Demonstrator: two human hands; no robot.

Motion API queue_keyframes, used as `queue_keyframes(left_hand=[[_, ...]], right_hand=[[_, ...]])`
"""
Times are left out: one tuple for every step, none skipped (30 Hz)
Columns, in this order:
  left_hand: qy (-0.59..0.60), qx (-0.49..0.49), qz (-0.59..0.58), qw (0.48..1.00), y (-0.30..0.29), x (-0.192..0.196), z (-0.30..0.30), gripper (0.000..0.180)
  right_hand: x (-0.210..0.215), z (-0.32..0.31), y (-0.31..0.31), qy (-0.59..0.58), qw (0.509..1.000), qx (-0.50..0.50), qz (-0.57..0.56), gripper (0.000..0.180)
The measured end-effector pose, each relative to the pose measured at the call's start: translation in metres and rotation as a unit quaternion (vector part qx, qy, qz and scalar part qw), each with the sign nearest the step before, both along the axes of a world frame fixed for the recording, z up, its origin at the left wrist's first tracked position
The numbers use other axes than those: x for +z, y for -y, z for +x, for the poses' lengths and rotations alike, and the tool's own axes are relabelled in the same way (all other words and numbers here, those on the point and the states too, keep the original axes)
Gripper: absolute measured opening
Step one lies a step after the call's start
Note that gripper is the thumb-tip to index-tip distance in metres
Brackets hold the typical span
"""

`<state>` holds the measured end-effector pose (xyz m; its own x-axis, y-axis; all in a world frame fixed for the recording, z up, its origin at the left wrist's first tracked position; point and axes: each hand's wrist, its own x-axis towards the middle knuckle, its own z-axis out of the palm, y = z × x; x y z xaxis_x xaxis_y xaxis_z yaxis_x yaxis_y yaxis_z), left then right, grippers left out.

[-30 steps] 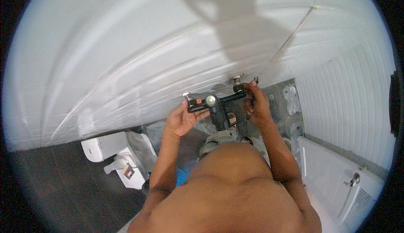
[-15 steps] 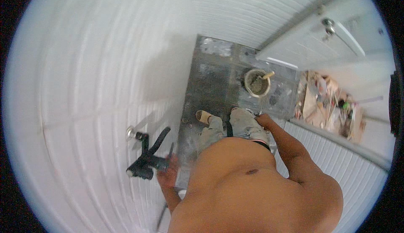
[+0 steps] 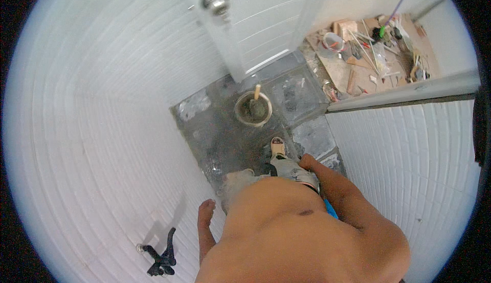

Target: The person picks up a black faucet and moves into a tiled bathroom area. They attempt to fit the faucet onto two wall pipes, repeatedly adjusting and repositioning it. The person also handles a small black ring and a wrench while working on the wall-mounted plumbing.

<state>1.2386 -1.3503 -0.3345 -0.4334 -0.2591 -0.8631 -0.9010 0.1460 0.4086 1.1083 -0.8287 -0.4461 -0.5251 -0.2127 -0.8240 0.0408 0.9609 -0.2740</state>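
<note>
My left hand point(image 3: 206, 211) hangs beside the white ribbed wall, fingers curled, and nothing shows in it. Below it on that wall sits a black tap-like fixture point(image 3: 162, 258), apart from the hand. At the front of my right thigh, my right hand point(image 3: 307, 162) is closed; a small dark bit shows by its fingers, but what it holds is hidden. Ahead of my feet a round bucket point(image 3: 269, 110) stands on the floor with grey mix point(image 3: 251, 112) inside. A light wooden handle point(image 3: 257, 91) sticks up out of it.
A white door point(image 3: 266, 27) with a round metal knob point(image 3: 215, 2) stands open ahead. Beyond a raised sill point(image 3: 388, 92) on the right lie a clear tub point(image 3: 333, 43) and scattered tools and scraps. Grey tiles point(image 3: 296, 96) cover the floor, some smeared.
My view has turned right and moved forward, so the bucket and door now sit further left. My left hand has come away from the black fixture, its fingers now curled. My feet have stepped.
</note>
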Motion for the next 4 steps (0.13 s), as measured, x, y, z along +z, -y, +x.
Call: queue_keyframes(left_hand=[[-0.018,0.004,0.008,1.0,-0.006,-0.01,-0.023,0.051],[-0.019,-0.005,0.012,1.0,-0.009,-0.016,-0.043,0.05],[-0.014,-0.024,0.033,0.999,-0.012,-0.022,-0.062,0.053],[0.003,-0.051,0.051,0.997,-0.018,-0.03,-0.084,0.057]], right_hand=[[-0.003,0.003,-0.012,-0.009,0.999,-0.033,0.022,0.038],[-0.004,0.006,-0.024,-0.01,0.996,-0.088,0.008,0.039],[0.0,0.01,-0.038,0.001,0.992,-0.125,0.009,0.039],[0.002,0.014,-0.046,-0.011,0.987,-0.154,0.044,0.039]])
